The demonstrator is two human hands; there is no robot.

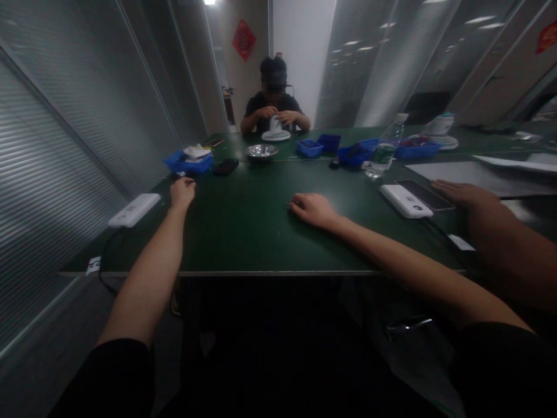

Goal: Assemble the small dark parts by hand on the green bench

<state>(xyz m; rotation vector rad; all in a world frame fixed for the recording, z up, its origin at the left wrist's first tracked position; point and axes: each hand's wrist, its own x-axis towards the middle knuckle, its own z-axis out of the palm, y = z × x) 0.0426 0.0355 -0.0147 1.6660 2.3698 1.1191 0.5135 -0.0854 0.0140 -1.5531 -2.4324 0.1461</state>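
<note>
My left hand (183, 193) is over the far left part of the green table (243, 232), just in front of a blue tray (190, 165) with pale wrapping in it. Its fingertips are pinched together; what is between them, if anything, is too small to make out. My right hand (312, 209) rests on the tabletop near the middle, fingers curled in. A thin, small tip shows at its fingers, but I cannot tell what it belongs to. Beyond the left hand lies a dark, flat phone-like object (226, 167).
White power banks (134, 210) (405, 201) with cables lie at both sides. A metal bowl (261, 152), several blue bins (310, 147) and a water bottle (385, 148) stand farther back. Another person's hand (461, 193) is at right; a person (274, 98) sits opposite with a white fan (275, 135).
</note>
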